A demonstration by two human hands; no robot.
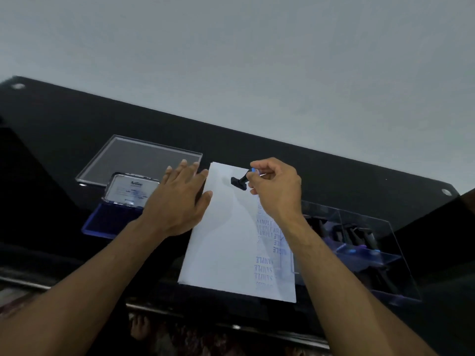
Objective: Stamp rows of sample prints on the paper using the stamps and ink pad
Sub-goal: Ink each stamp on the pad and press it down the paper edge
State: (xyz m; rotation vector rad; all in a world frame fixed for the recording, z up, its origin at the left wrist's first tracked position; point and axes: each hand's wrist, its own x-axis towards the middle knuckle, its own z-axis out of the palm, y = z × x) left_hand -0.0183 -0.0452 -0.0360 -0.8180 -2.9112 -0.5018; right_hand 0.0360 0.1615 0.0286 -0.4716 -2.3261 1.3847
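So a small black stamp (240, 181) is being pinched in the right hand (276, 187), fingers curled tight around its blue-tipped handle, with the stamp's base being held over the far end of the paper (226, 240); whether it's actually touching the sheet can't be told from here. The paper is being kept flat on the black table (64, 140) by the left hand (177, 199), which is spread wide open, fingers apart, resting half on the sheet's left edge and half on the table. Rows of blue "SAMPLE" prints (267, 253) are being shown down the right side of the sheet, a bit smudgy and overlapping in places. Just left of the paper, an open ink pad (113, 217) is being partly covered by the left wrist, its lid standing up behind it. A clear flat lid (138, 158) is lying further back. Off to the right, a clear box (359, 247) with more dark stamps inside is sitting just beside the sheet.
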